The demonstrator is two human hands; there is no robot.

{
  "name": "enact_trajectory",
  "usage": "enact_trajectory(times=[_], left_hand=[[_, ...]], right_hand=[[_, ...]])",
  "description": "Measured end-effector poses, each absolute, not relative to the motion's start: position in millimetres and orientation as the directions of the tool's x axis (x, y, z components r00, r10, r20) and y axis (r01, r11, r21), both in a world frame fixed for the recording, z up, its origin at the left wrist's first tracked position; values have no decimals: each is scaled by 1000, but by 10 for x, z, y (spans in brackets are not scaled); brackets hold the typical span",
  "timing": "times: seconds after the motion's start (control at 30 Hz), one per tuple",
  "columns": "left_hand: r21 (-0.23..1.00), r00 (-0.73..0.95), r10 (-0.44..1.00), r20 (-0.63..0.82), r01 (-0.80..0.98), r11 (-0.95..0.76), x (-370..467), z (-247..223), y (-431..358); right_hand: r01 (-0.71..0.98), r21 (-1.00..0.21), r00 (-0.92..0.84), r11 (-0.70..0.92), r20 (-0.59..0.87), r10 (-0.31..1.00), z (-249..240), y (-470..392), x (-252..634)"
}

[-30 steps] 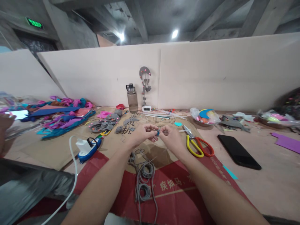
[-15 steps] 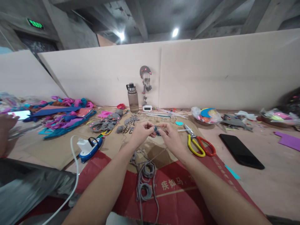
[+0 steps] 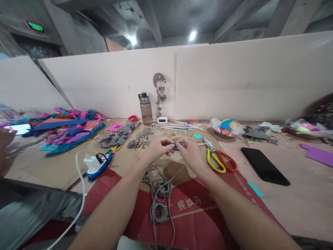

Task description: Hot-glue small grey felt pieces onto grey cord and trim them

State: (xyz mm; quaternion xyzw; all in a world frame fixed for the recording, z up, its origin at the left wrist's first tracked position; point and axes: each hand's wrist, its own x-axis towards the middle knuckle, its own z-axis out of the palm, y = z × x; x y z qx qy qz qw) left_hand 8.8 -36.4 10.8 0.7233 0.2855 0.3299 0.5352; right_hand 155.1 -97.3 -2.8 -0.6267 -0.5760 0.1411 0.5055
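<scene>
My left hand (image 3: 160, 149) and my right hand (image 3: 190, 151) meet over the middle of the cardboard (image 3: 156, 165), fingertips nearly touching. Between them both pinch a small dark blue-grey piece (image 3: 175, 146), mostly hidden by the fingers; its kind cannot be made out. A thin grey strand slants down from near my right hand toward the coiled grey cord (image 3: 159, 212), which lies in loose loops below my hands. Just right of my right hand lie scissors (image 3: 218, 161) with one yellow and one red handle, blades partly apart.
A black phone (image 3: 264, 166) lies at right. To the left are a blue power strip (image 3: 98, 170) with a white cable and grey felt pieces (image 3: 116, 137). A bottle (image 3: 146, 110) and small clock (image 3: 162, 120) stand behind. Another person's hand (image 3: 6, 146) is at far left.
The view has shifted slightly, so surroundings sit a little further left. My fingertips have drawn closer together, covering more of the small blue-grey piece.
</scene>
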Motion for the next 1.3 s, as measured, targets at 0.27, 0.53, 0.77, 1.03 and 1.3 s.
enact_trajectory(times=[0.27,0.53,0.77,1.03,1.3], left_hand=[[924,448,856,257,145,-353,82,55,-258],[832,57,875,481,284,-476,-173,-25,141],[918,-48,932,359,-160,-362,-218,-46,214],[901,89,922,377,-268,-342,-121,-66,141],[925,153,945,291,-297,-237,-81,1,82]], right_hand=[[595,-753,198,280,475,857,-51,-983,1485],[538,-718,3,441,525,851,-22,-1060,1431],[565,-451,-463,691,519,718,87,-1239,1360],[955,-245,249,-167,357,901,-63,-956,1823],[913,-280,308,-296,-5,952,-315,-787,1967]])
